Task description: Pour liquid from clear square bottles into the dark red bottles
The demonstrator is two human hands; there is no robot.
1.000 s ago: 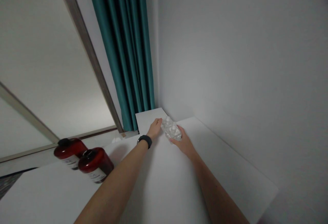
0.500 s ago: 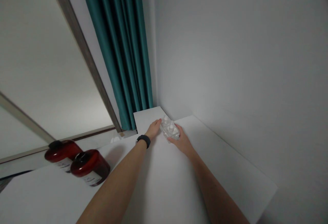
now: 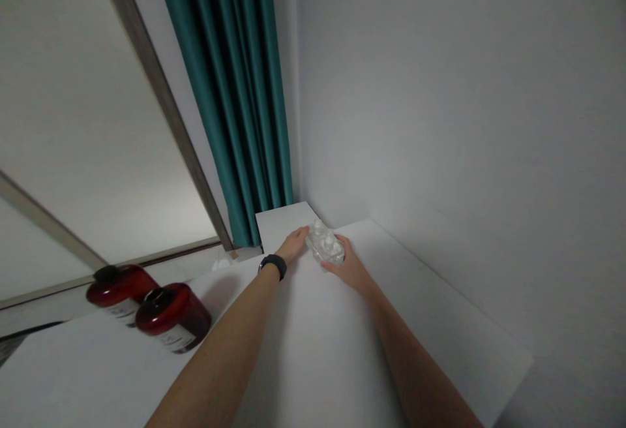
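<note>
A small clear plastic carton (image 3: 325, 243) with rounded bumps, much like an egg carton, is between my two hands above the far part of the white table (image 3: 332, 350). My left hand (image 3: 294, 244), with a dark watch on the wrist, has its fingers closed at the carton's left edge. Round the right end, my right hand (image 3: 348, 267) grips it, thumb on the near side and fingers on the far side. What the carton holds, if anything, is too unclear to make out.
Two dark red bottles with black caps, a nearer one (image 3: 175, 317) and a farther one (image 3: 117, 288), stand at the table's left. A white box-like surface (image 3: 281, 220) lies beyond my hands. A green curtain (image 3: 235, 89) hangs behind, and a pale wall (image 3: 440, 121) rises on the right.
Both hands keep hold of the carton in nearly the same place. The whole view has shifted very slightly.
</note>
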